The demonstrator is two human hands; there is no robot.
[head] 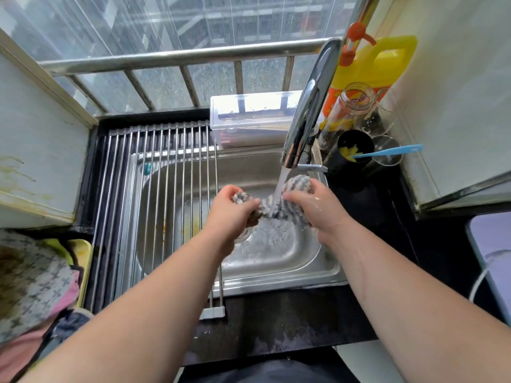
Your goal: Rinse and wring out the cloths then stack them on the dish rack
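Rinsing at the sink. A cloth, fluffy in pile and banded in grey and white, is being held stretched between both hands above the basin of the sink. The left hand is gripping its 9 o'clock end with fingers curled tightly round a bunched knot. The right hand, wet and shining, is clasping the 3 o'clock end, where a rounded bulge of cloth is showing above the fingers. The narrow waist of the cloth is sitting in the gap separating the hands.

Water is falling in a white stream onto that waist from the curved chrome tap at 1 o'clock. The sink is pressed steel, rounded at the corners, and its floor is glistening with water.

A rack of parallel steel rods is lying over the sink's 9 o'clock half. Its rods are carrying nothing. The bench, dark and speckled, is running along 6 o'clock. A pile of patterned grey and pink fabric is resting at 8 o'clock, well apart from the sink.
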